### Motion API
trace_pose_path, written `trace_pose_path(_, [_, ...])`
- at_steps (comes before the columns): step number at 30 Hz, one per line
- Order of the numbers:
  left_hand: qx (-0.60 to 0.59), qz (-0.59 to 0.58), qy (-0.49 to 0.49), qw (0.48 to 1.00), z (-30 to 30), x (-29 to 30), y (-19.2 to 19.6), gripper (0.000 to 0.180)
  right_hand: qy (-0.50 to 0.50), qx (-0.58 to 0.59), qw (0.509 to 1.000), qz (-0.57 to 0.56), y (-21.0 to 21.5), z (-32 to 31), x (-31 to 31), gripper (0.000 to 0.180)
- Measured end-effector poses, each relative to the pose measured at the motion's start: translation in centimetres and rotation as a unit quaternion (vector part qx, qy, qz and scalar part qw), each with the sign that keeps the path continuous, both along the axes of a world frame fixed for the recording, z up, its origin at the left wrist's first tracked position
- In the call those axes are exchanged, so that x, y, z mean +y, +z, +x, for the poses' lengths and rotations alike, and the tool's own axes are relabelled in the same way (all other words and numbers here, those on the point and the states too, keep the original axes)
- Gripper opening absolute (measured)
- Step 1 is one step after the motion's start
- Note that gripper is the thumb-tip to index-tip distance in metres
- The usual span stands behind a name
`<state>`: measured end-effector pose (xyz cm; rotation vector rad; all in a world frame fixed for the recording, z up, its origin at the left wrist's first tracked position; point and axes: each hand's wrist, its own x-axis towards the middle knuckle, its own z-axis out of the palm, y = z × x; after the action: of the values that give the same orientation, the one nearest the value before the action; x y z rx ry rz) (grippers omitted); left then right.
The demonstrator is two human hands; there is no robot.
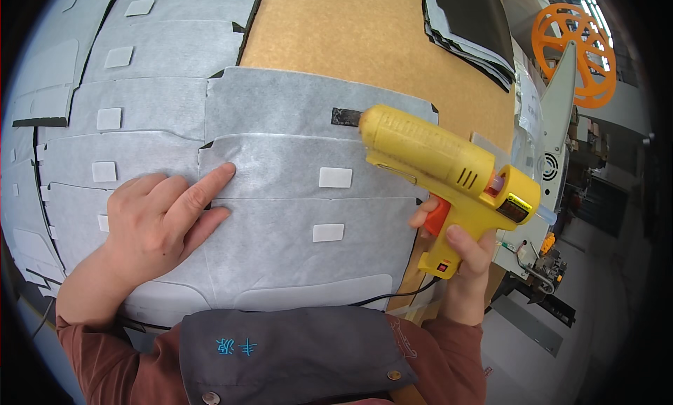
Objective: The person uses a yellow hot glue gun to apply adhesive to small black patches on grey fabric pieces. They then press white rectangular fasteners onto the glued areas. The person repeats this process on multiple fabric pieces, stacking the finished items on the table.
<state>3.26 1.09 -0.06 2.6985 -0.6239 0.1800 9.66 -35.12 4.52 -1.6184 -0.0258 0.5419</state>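
My right hand (471,252) is wrapped round the grip of a yellow hot glue gun (427,149), a finger on its red trigger. A pale glue stick (547,214) pokes out of the gun's back end. The gun's front end points left, over a dark rectangular patch (345,117) on a greyish-white fabric panel (280,100); whether the tip touches is hidden. My left hand (158,219) lies on overlapping panels to the left, its index finger stretched out onto one and nothing held. White rectangular tabs (335,178) are stuck on the nearer panels.
A brown board (336,26) lies beneath the panels. Dark and white sheets are stacked (473,26) at the far right. Beyond the right edge stand a grey machine (557,103) and an orange spoked wheel (575,54). A black cord (396,295) runs from the gun's grip.
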Motion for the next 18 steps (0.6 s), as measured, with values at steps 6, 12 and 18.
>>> trace_pose_path(6, [0.000, -0.010, 0.002, 1.000, -0.09, 0.03, -0.15, 0.056, 0.019, -0.009, 1.000, -0.010, -0.16, 0.41, 0.22, 0.056])
trace_pose_path(12, [-0.004, -0.009, 0.003, 1.000, -0.10, -0.06, -0.10, 0.057, -0.057, -0.007, 0.995, -0.081, 0.03, -0.07, 0.13, 0.069])
trace_pose_path(18, [-0.005, -0.012, 0.002, 1.000, -0.05, -0.11, -0.18, 0.056, -0.053, -0.013, 0.996, -0.077, -0.11, -0.02, -0.15, 0.068])
